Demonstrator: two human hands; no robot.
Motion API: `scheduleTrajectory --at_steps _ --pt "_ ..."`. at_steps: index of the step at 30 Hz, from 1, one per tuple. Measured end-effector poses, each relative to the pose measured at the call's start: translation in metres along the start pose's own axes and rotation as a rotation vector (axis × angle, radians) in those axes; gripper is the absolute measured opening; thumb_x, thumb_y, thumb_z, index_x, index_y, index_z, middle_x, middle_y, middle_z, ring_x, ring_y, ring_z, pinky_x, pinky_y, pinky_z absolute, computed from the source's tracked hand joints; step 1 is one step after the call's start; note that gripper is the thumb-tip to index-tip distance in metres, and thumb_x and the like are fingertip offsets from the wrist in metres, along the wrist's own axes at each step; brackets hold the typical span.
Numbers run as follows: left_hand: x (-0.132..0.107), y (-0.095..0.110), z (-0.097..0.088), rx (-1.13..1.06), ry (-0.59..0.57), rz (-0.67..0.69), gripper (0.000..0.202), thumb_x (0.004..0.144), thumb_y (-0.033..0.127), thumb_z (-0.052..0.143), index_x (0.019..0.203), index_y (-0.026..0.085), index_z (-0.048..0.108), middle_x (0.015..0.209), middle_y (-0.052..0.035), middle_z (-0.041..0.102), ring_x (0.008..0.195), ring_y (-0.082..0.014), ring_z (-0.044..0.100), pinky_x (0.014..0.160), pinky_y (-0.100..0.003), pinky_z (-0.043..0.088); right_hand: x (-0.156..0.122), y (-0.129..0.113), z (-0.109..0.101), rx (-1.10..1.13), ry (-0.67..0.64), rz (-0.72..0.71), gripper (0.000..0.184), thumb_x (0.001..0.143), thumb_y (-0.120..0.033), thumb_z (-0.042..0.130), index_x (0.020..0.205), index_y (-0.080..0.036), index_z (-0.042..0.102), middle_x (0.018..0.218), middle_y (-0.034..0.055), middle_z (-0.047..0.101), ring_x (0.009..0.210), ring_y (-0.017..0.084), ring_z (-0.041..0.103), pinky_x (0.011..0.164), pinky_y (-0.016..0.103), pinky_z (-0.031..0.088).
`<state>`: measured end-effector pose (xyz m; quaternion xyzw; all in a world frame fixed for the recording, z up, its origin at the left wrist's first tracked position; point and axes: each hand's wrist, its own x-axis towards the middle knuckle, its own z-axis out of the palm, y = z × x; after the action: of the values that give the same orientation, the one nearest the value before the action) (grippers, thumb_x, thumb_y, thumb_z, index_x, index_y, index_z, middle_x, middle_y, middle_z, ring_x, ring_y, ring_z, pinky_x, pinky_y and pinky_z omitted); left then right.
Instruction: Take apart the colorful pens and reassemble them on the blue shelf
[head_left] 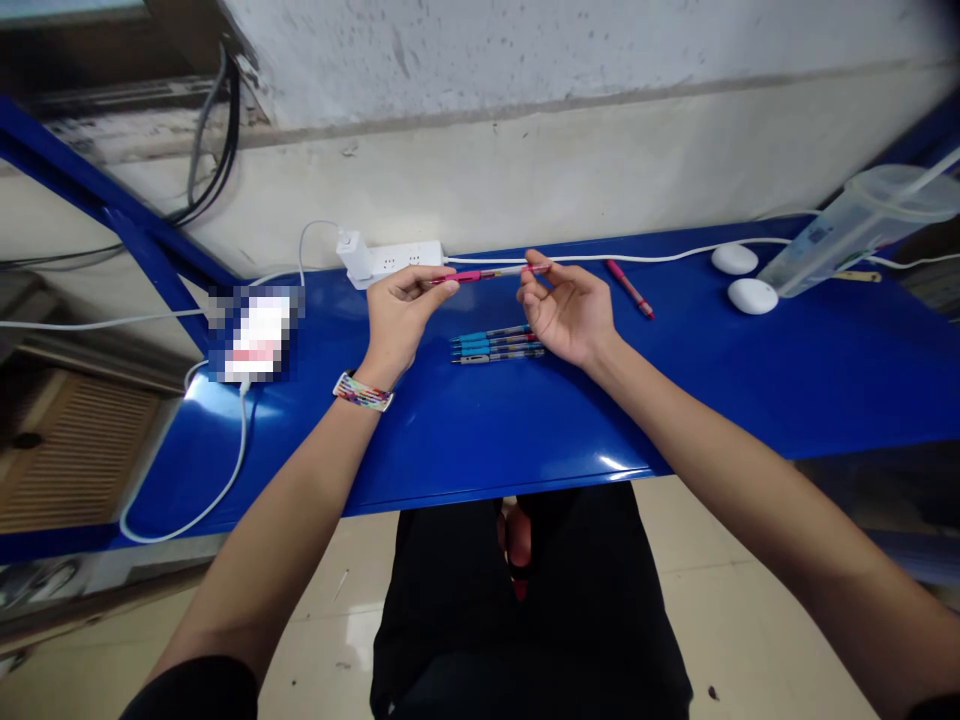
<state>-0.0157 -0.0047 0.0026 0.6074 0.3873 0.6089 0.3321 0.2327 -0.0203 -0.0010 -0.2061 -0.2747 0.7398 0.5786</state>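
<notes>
Both my hands hold one pink pen [486,274] level above the blue shelf [750,390]. My left hand [401,310] pinches its left end between thumb and fingers. My right hand [566,305] pinches the right end with its fingertips. Below the held pen, several blue and dark pens [495,345] lie side by side on the shelf. Another pink pen [630,288] lies alone to the right of my right hand.
A white power strip [390,260] with a plugged charger sits at the back, cables running left and right. Two white round pucks [752,295] and a tipped clear plastic container [855,235] lie at the right. A blurred-out device [255,335] rests at the left.
</notes>
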Motion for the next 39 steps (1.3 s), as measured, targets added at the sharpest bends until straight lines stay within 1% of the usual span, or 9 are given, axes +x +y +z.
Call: scheduleTrajectory --at_steps 5,9,12,17,20,24,30,35,39 --pt "0.0 0.0 0.002 0.0 -0.001 0.0 0.015 0.084 0.015 0.092 0.094 0.027 0.089 0.087 -0.0018 0.082 0.086 -0.0196 0.076 0.083 -0.036 0.061 -0.003 -0.005 0.009 -0.054 0.019 0.031 0.038 0.105 -0.033 0.06 0.137 -0.02 0.074 0.106 0.0025 0.086 0.1 0.017 0.082 0.087 0.027 0.071" --pt "-0.001 -0.001 0.001 -0.004 -0.003 0.017 0.014 0.083 0.018 0.093 0.094 0.027 0.09 0.087 -0.0019 0.082 0.085 -0.0192 0.076 0.083 -0.036 0.062 -0.003 -0.004 0.009 -0.099 0.035 0.046 0.038 0.103 -0.033 0.065 0.137 -0.019 0.075 0.112 0.0061 0.086 0.106 0.021 0.083 0.089 0.03 0.071" --pt "-0.001 -0.002 0.0 -0.015 -0.014 0.029 0.014 0.081 0.023 0.095 0.093 0.028 0.091 0.087 -0.0017 0.083 0.083 -0.0184 0.075 0.082 -0.034 0.063 -0.005 -0.003 0.01 -0.068 0.018 0.039 0.037 0.103 -0.031 0.063 0.136 -0.018 0.075 0.112 0.0066 0.086 0.107 0.021 0.084 0.09 0.031 0.072" --pt "0.0 0.0 0.002 0.01 0.0 0.022 0.013 0.082 0.025 0.096 0.093 0.028 0.09 0.087 -0.0022 0.084 0.083 -0.019 0.075 0.081 -0.035 0.063 -0.008 -0.006 0.011 -0.056 -0.023 0.027 0.043 0.103 -0.041 0.064 0.138 -0.02 0.074 0.121 0.0064 0.086 0.115 0.022 0.082 0.092 0.033 0.072" --pt "-0.001 0.0 0.004 -0.009 -0.007 0.017 0.013 0.082 0.022 0.095 0.093 0.027 0.09 0.086 -0.0022 0.084 0.081 -0.0182 0.075 0.08 -0.034 0.062 -0.004 -0.004 0.006 -0.051 -0.042 0.007 0.041 0.101 -0.038 0.066 0.137 -0.021 0.075 0.118 0.0056 0.087 0.116 0.023 0.083 0.094 0.035 0.072" --pt "-0.004 0.0 0.005 -0.047 -0.025 0.002 0.015 0.08 0.021 0.096 0.092 0.028 0.091 0.085 -0.0012 0.083 0.079 -0.0167 0.074 0.08 -0.033 0.062 0.0 0.0 -0.003 -0.075 -0.044 -0.025 0.038 0.1 -0.033 0.068 0.135 -0.021 0.076 0.112 0.0042 0.087 0.115 0.019 0.083 0.1 0.03 0.07" --pt "-0.006 0.0 0.007 -0.055 -0.02 -0.006 0.015 0.081 0.02 0.095 0.094 0.027 0.091 0.086 -0.0012 0.084 0.081 -0.0166 0.075 0.08 -0.033 0.062 -0.001 -0.005 -0.004 -0.276 -0.067 -0.015 0.054 0.102 -0.053 0.065 0.147 -0.023 0.072 0.125 0.0062 0.085 0.128 0.026 0.079 0.102 0.036 0.071" --pt "-0.006 0.0 0.007 -0.032 -0.031 0.009 0.013 0.083 0.021 0.095 0.094 0.026 0.09 0.085 -0.0017 0.083 0.081 -0.0171 0.075 0.081 -0.034 0.062 -0.003 -0.003 0.0 -0.328 0.014 -0.089 0.043 0.099 -0.048 0.068 0.133 -0.023 0.077 0.122 0.0064 0.086 0.129 0.028 0.079 0.101 0.039 0.072" --pt "-0.005 0.001 0.007 -0.002 -0.035 0.019 0.014 0.083 0.022 0.094 0.095 0.026 0.09 0.084 -0.0015 0.082 0.079 -0.0172 0.073 0.079 -0.034 0.062 -0.007 -0.005 0.006 -0.402 0.023 -0.129 0.052 0.102 -0.059 0.06 0.132 -0.02 0.077 0.124 0.0101 0.085 0.133 0.031 0.076 0.1 0.042 0.072"
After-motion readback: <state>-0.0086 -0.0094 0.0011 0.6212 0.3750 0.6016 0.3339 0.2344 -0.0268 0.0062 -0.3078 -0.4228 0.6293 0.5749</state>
